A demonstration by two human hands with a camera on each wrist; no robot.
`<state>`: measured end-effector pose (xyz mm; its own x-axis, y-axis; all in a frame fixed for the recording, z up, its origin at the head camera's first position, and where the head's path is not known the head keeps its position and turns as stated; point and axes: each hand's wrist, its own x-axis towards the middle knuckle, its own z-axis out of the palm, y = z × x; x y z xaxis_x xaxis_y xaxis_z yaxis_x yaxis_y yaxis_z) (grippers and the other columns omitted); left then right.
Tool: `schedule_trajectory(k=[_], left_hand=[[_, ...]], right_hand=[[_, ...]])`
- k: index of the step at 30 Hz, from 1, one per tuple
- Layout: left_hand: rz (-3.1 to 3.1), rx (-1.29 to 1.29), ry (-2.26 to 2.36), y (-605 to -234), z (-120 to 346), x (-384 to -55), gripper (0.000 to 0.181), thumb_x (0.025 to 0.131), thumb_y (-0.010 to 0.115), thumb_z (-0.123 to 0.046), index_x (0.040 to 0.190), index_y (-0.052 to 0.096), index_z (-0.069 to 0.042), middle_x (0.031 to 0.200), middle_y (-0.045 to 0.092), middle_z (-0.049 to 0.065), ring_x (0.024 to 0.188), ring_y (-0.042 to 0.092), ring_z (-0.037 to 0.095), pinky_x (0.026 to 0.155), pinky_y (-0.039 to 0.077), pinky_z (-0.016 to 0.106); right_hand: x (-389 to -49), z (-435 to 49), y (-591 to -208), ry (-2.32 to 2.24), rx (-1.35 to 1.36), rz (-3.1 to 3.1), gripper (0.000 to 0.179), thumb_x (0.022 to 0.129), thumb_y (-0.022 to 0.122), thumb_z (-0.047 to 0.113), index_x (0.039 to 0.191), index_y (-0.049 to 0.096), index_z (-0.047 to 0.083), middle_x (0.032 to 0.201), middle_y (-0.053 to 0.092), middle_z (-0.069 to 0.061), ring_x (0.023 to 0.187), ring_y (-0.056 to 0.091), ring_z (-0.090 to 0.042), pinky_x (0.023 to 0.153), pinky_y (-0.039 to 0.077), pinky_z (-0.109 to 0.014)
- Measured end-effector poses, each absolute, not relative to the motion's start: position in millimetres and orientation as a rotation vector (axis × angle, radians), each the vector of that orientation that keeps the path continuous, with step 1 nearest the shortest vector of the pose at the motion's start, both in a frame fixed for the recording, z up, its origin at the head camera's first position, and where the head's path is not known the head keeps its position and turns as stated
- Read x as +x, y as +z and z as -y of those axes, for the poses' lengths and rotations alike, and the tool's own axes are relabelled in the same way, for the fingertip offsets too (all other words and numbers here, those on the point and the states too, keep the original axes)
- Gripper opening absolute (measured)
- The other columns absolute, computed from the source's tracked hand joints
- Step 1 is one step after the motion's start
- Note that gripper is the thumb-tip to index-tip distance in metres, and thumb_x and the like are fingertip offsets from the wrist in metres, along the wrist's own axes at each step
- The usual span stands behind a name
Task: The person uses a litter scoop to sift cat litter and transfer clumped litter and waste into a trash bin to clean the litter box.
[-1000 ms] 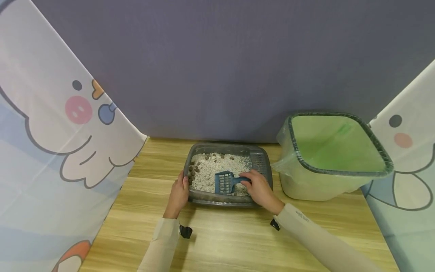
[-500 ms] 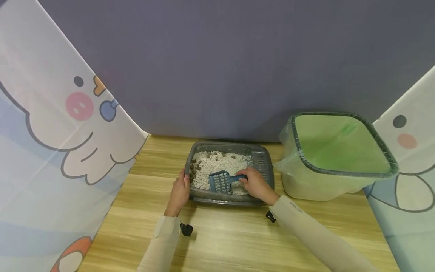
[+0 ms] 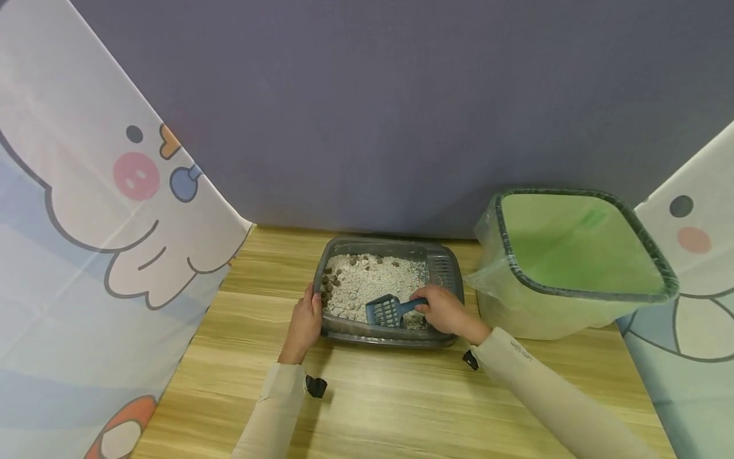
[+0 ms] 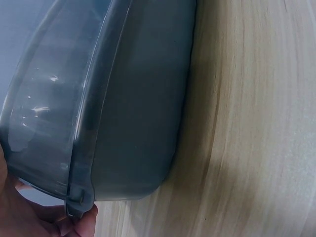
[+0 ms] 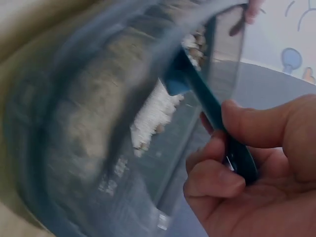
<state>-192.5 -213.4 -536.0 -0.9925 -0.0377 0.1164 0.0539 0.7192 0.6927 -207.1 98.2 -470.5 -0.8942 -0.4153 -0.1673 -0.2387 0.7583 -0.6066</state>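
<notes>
A dark grey translucent litter box (image 3: 390, 339) sits on the wooden table, holding pale litter (image 3: 373, 280). Brown clumps (image 3: 329, 280) gather along its left wall, with a few more at the back. My left hand (image 3: 304, 324) grips the box's left edge; in the left wrist view its fingers (image 4: 88, 223) curl around the rim. With my right hand (image 3: 450, 312) I hold a blue slotted litter scoop (image 3: 385, 311) by its handle, thumb on top. The scoop's head lies in the litter near the front wall, with pale litter showing through its slots.
A large pale green bin (image 3: 539, 319) with a dark rim and a clear plastic liner stands right beside the box. Behind the table (image 3: 378, 395) rises a grey-purple panel (image 3: 355, 115). Cloth printed with cartoon figures (image 3: 69, 210) hangs at both sides.
The scoop shifted left through the litter, then back right along the front wall, its head turning slightly. My left hand has kept its grip on the box edge.
</notes>
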Motion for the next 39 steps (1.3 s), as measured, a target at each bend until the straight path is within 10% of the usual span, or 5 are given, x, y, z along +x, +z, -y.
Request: schedule_trajectory(k=[16,39], left_hand=[[2.822,0.022,-1.139,-536,213,-192,0.051,0.106,0.025,-0.028,0.146,0.025,0.003,0.118,0.051,0.035,0.108,0.049,0.051,0.088,0.037,0.061],[2.836,0.009,-1.103,-536,216,-194,0.05,0.106,0.023,-0.027,0.145,0.027,0.005,0.112,0.053,0.035,0.102,0.052,0.05,0.085,0.04,0.06]], right_hand=[[-210,-48,-509,-0.85,-0.646,-2.407,0.033,0.101,0.046,0.013,0.132,0.05,0.001,0.128,0.054,-0.014,0.116,0.052,-0.03,0.092,0.043,-0.044],[-219,-48,-526,-1.249,-0.606,-2.741,0.019,0.1,0.047,0.01,0.118,0.052,0.007,0.098,0.051,-0.001,0.072,0.045,-0.015,0.064,0.037,-0.035]])
